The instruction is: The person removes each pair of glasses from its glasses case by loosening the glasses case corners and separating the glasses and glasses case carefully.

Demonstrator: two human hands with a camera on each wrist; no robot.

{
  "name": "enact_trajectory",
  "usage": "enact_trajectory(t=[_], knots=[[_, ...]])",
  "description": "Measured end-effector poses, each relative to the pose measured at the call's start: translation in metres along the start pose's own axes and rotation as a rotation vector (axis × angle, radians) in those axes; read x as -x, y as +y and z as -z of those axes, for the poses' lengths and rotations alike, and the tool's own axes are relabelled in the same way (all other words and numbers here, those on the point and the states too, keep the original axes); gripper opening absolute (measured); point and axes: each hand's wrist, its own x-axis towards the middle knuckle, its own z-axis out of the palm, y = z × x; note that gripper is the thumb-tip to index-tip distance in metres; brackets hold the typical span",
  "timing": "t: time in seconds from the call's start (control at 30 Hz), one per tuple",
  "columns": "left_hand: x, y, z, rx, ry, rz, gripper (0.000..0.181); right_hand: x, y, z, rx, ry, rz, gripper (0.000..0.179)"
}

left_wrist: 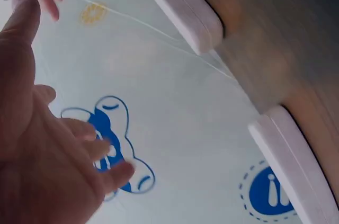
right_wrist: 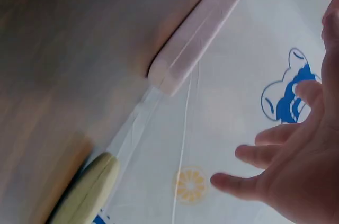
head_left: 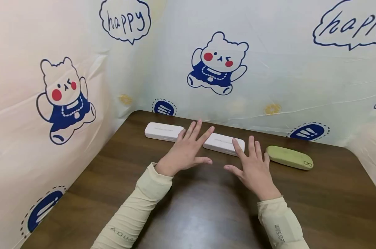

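Three glasses cases lie in a row along the back of the table. The left white case (head_left: pixel 163 132) and the middle white case (head_left: pixel 224 144) carry faint lettering on their lids. On the right is a green case (head_left: pixel 289 157) with a small glasses drawing at one end. My left hand (head_left: pixel 184 152), fingers spread, hovers in front of the gap between the white cases. My right hand (head_left: pixel 253 167) is also spread, between the middle white case and the green one. Both hands hold nothing, and the wrist views show the cases apart from the fingers.
The dark brown wooden table (head_left: pixel 194 211) reaches back to a pale printed curtain (head_left: pixel 163 62), which hangs behind it and along its left side. Cream sleeves (head_left: pixel 135 211) cover both forearms.
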Motion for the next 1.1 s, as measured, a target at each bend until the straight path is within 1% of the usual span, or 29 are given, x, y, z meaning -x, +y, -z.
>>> enact_trajectory(t=[0.1,0.23,0.33,0.43,0.53,0.6,0.67,0.83,0.9,1.0,1.1], knots=[[0.006,-0.013,0.006,0.067,-0.037,-0.005,0.103,-0.007,-0.006,-0.003,-0.029,-0.012,0.028,0.084],[0.011,-0.031,0.016,0.116,-0.070,-0.001,0.090,-0.018,-0.016,-0.007,-0.130,0.016,0.059,0.071],[0.015,-0.046,0.022,0.174,-0.068,0.022,0.082,-0.028,-0.025,-0.009,-0.222,0.070,0.099,0.059],[0.019,-0.064,0.026,0.230,-0.046,0.054,0.076,-0.040,-0.034,-0.013,-0.283,0.118,0.147,0.050],[0.021,-0.084,0.026,0.253,-0.017,0.079,0.069,-0.053,-0.042,-0.018,-0.327,0.128,0.193,0.045],[0.023,-0.098,0.025,0.253,-0.006,0.099,0.065,-0.061,-0.046,-0.022,-0.356,0.112,0.209,0.044],[0.024,-0.112,0.024,0.258,-0.007,0.127,0.063,-0.070,-0.050,-0.026,-0.390,0.073,0.205,0.044],[0.029,-0.144,0.021,0.278,-0.023,0.195,0.062,-0.090,-0.060,-0.037,-0.417,-0.045,0.152,0.045],[0.031,-0.154,0.020,0.295,-0.023,0.213,0.061,-0.097,-0.064,-0.041,-0.416,-0.068,0.139,0.044],[0.032,-0.167,0.018,0.320,-0.022,0.246,0.061,-0.106,-0.070,-0.047,-0.420,-0.080,0.128,0.044],[0.034,-0.179,0.016,0.341,-0.021,0.285,0.061,-0.114,-0.075,-0.052,-0.442,-0.102,0.114,0.044]])
